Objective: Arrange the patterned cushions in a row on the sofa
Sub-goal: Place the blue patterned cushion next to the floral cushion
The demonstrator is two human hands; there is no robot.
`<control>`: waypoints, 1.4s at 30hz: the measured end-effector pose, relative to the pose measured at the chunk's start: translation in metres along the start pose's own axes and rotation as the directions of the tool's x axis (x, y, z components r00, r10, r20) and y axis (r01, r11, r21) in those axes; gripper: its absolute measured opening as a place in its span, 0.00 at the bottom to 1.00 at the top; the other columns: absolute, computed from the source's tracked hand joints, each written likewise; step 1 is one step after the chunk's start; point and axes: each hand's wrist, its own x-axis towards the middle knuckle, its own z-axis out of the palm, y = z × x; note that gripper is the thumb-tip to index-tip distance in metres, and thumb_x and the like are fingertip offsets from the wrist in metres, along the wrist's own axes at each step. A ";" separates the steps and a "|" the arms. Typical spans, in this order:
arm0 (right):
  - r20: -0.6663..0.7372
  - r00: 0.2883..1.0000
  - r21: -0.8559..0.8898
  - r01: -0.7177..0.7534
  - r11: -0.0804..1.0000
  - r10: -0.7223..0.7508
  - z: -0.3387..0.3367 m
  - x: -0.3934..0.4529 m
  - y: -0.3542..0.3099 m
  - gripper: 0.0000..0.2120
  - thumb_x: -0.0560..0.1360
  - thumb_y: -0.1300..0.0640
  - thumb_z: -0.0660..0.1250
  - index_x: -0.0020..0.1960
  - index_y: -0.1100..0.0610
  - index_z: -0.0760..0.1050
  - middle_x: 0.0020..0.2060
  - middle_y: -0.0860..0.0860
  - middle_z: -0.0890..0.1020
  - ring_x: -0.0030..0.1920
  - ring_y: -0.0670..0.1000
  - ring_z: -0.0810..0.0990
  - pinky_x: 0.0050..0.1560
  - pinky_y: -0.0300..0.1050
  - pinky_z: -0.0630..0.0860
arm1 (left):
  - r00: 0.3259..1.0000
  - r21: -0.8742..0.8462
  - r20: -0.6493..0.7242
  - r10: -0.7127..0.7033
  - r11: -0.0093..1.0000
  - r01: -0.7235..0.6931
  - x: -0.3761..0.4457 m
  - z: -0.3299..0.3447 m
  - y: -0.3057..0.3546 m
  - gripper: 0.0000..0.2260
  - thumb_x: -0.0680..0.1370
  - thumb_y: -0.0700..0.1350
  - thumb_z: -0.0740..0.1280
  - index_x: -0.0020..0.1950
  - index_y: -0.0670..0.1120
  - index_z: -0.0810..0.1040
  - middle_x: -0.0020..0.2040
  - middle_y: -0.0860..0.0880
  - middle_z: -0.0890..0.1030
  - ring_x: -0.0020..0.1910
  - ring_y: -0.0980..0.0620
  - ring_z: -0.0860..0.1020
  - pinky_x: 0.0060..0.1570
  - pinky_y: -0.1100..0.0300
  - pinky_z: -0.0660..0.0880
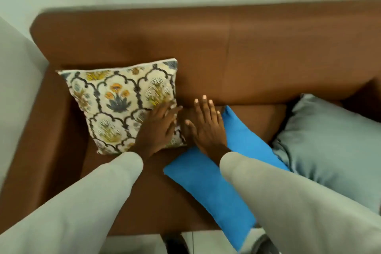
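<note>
A cream cushion with a dark lattice and orange flower pattern (115,101) leans against the backrest at the left end of the brown sofa (268,57). My left hand (158,128) lies flat on the cushion's lower right corner, fingers spread. My right hand (206,123) hovers just right of the cushion, fingers apart and holding nothing, above the sofa seat and the upper end of a plain blue cushion (210,183).
The blue cushion lies flat and slanted on the seat toward the front edge. A plain pale grey-blue cushion (334,144) rests at the right. The sofa's left armrest (45,130) borders the patterned cushion. A light wall runs behind the sofa.
</note>
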 end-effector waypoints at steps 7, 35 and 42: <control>0.197 0.919 -0.121 -0.322 0.939 0.341 0.002 -0.147 0.139 0.41 0.85 0.25 0.51 0.91 0.40 0.43 0.92 0.53 0.43 0.91 0.65 0.46 0.85 0.74 0.51 | 0.736 -0.161 0.640 -0.221 0.898 0.409 -0.017 0.085 0.098 0.34 0.87 0.67 0.56 0.91 0.63 0.48 0.92 0.48 0.50 0.91 0.42 0.49 0.89 0.46 0.47; 0.438 0.777 0.860 -0.509 0.040 0.452 -0.105 0.026 0.190 0.29 0.89 0.34 0.55 0.77 0.51 0.77 0.67 0.54 0.86 0.53 0.49 0.87 0.49 0.46 0.84 | 0.701 -0.635 0.481 -0.527 0.342 0.693 0.068 0.051 0.084 0.44 0.79 0.62 0.76 0.88 0.57 0.55 0.75 0.43 0.74 0.73 0.40 0.76 0.69 0.38 0.80; -0.320 0.943 0.034 -0.089 0.995 0.095 -0.055 0.025 0.164 0.31 0.90 0.39 0.56 0.91 0.45 0.56 0.91 0.51 0.56 0.88 0.63 0.59 0.83 0.67 0.55 | 0.940 0.048 -0.336 -0.052 0.996 0.072 0.073 0.081 0.091 0.36 0.87 0.63 0.63 0.91 0.52 0.56 0.90 0.42 0.56 0.89 0.35 0.58 0.83 0.36 0.59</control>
